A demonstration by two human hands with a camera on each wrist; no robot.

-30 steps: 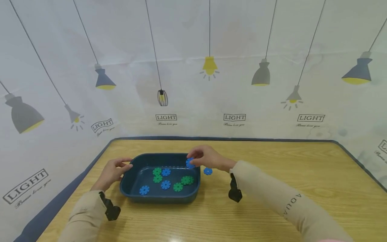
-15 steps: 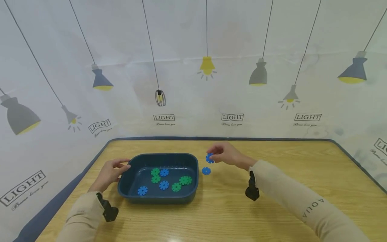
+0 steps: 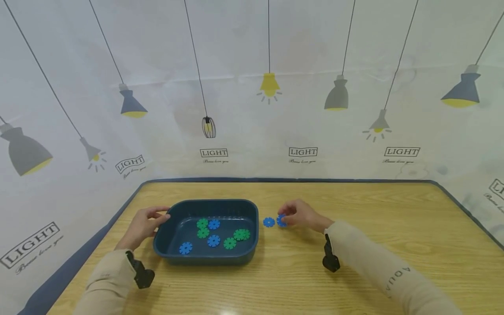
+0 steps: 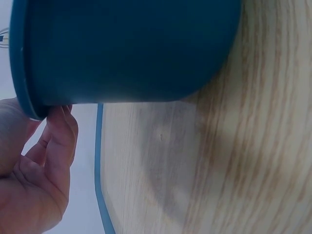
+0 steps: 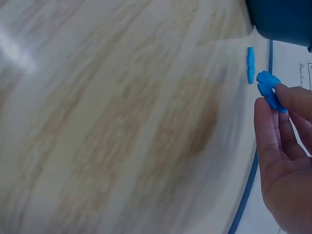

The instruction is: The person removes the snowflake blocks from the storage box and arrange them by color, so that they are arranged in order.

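A dark blue rectangular basin [image 3: 208, 259] stands on the table, with several notched plastic discs inside, some blue [image 3: 186, 248] and some green [image 3: 230, 243]. My left hand [image 3: 141, 225] grips the basin's left rim between thumb and fingers; the left wrist view shows the fingers [image 4: 62, 134] under the lip. To the right of the basin, my right hand [image 3: 302, 214] pinches a blue notched disc [image 5: 268, 90] by its edge, close over the table. Another blue disc [image 3: 269, 222] lies flat between the basin and that hand.
The wooden table [image 3: 354, 253] has a dark blue border along its far and side edges. Behind it hangs a white backdrop [image 3: 244, 131] printed with lamps. A black wrist camera [image 3: 330, 258] sits on the right sleeve, another on the left.
The right hand, with its blue disc, has moved from over the basin's right rim to the right and down toward the table. The left hand stays on the rim.
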